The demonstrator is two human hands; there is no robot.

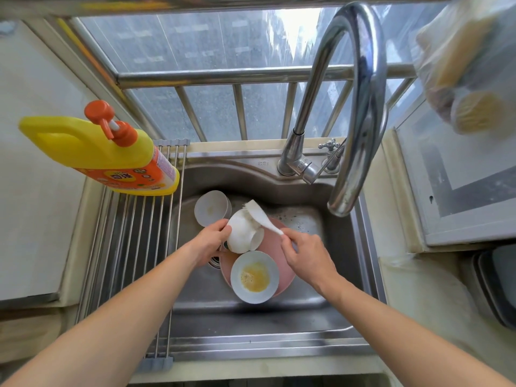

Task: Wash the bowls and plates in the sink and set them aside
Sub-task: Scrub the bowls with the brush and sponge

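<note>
My left hand (208,241) grips a white bowl (242,235), tipped on its side over the steel sink (279,311). My right hand (304,255) holds the handle of a white dish brush (262,216), whose bristle head lies against the bowl's outside. Under them lies a pink plate (282,256). On that plate sits a grey-white bowl (254,276) with yellow residue inside. Another grey-white bowl (212,208) leans at the sink's back left.
A roll-up metal drying rack (131,247) spans the sink's left side, with a yellow and orange detergent pump bottle (100,155) at its far end. The tall curved faucet (360,107) arches over the sink's right half. Window bars stand behind; counter on the right.
</note>
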